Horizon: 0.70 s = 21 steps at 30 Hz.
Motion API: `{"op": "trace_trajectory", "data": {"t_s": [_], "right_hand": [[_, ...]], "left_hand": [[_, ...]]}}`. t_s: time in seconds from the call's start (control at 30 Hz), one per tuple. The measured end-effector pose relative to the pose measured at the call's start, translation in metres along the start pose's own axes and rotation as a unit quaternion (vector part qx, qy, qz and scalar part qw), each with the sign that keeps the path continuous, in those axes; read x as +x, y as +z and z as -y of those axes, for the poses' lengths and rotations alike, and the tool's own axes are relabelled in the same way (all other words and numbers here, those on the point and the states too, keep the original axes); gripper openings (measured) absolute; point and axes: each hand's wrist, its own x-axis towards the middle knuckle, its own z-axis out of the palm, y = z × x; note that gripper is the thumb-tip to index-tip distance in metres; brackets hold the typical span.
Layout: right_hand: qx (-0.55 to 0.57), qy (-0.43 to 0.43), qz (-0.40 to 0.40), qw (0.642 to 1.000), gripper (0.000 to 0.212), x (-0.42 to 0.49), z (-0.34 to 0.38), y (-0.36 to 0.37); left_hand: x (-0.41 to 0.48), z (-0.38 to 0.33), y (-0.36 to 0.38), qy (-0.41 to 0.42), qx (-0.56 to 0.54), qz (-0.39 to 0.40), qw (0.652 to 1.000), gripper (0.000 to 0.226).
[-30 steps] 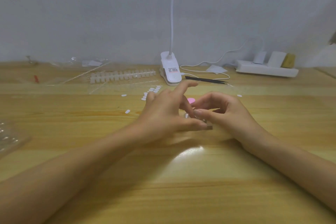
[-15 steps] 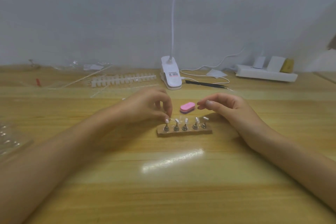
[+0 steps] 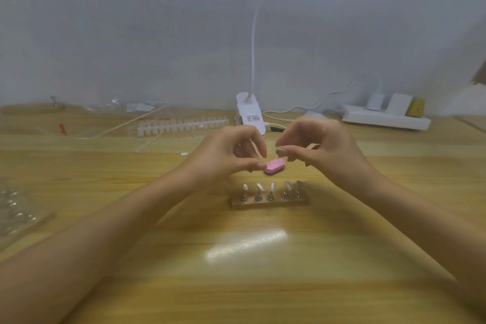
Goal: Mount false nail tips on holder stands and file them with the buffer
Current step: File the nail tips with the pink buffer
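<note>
On the wooden table point(image 3: 236, 284), a clear plastic tray point(image 3: 15, 208) sits at the far left edge, and a white strip of nail tips point(image 3: 181, 125) lies further back. The left hand point(image 3: 226, 155) hovers with its fingers curled, thumb tip just beside the left end of the pink buffer point(image 3: 274, 166); I cannot tell whether it grasps anything. Behind the hands stands a white clip lamp point(image 3: 248, 113). Nearer the camera, the holder stand point(image 3: 269, 201) rests flat, a row of five metal posts, at least four of them topped with pale tips. The buffer lies just behind it. The right hand point(image 3: 323, 150) is raised, thumb and forefinger pinching what looks like a false nail tip point(image 3: 278, 148), though blur makes this uncertain. A power strip point(image 3: 386, 119) lies at the back right.
</note>
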Motion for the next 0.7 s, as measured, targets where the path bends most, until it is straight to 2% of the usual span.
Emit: {"op": "trace_trajectory", "data": {"t_s": [0.13,0.23,0.33,0.37,0.4,0.43,0.47,0.5,0.53,0.57,0.6,0.63,0.67,0.7], "right_hand": [[-0.118,-0.113,-0.021,0.986,0.010,0.005,0.007,-0.002],[-0.206,-0.245,-0.024,0.947,0.015,0.006,0.008,-0.007],[-0.278,-0.321,-0.033,0.905,0.023,0.006,0.007,-0.011],[-0.286,-0.325,-0.037,0.900,0.022,0.005,0.005,-0.011],[-0.265,-0.304,-0.041,0.914,0.020,0.005,0.005,-0.010],[-0.207,-0.253,-0.046,0.944,0.015,0.005,0.007,-0.008],[-0.124,-0.178,-0.050,0.975,0.012,0.006,0.009,-0.007],[-0.033,-0.087,-0.045,0.995,0.011,0.007,0.010,-0.007],[0.061,0.008,-0.027,0.998,0.013,0.009,0.012,-0.006],[0.149,0.096,-0.002,0.984,0.015,0.010,0.012,-0.005],[0.218,0.166,0.021,0.961,0.017,0.011,0.008,-0.005],[0.264,0.213,0.036,0.940,0.018,0.011,0.005,-0.005],[0.283,0.238,0.043,0.928,0.019,0.011,0.003,-0.005],[0.278,0.247,0.047,0.927,0.020,0.011,0.001,-0.005]], "left_hand": [[-0.001,-0.001,-0.006,-0.081,-0.095,0.019,0.992,0.005],[-0.001,-0.001,-0.007,-0.141,-0.156,0.058,0.976,0.011],[0.000,-0.001,-0.007,-0.158,-0.230,0.090,0.956,0.017],[0.000,-0.001,-0.006,-0.150,-0.235,0.088,0.956,0.014],[0.000,-0.002,-0.005,-0.127,-0.221,0.068,0.965,0.010],[0.000,-0.002,-0.003,-0.079,-0.183,0.028,0.980,0.005],[0.000,-0.002,-0.003,0.000,-0.106,-0.025,0.994,0.003],[0.000,-0.001,-0.004,0.100,0.002,-0.076,0.992,0.005],[0.000,0.000,-0.005,0.199,0.110,-0.107,0.968,0.006],[-0.001,0.001,-0.008,0.271,0.199,-0.124,0.934,0.006],[-0.001,0.002,-0.010,0.312,0.260,-0.135,0.904,0.006],[-0.001,0.005,-0.012,0.326,0.289,-0.143,0.889,0.007],[0.000,0.008,-0.013,0.315,0.288,-0.147,0.892,0.008],[0.000,0.009,-0.014,0.283,0.262,-0.146,0.911,0.009]]}}
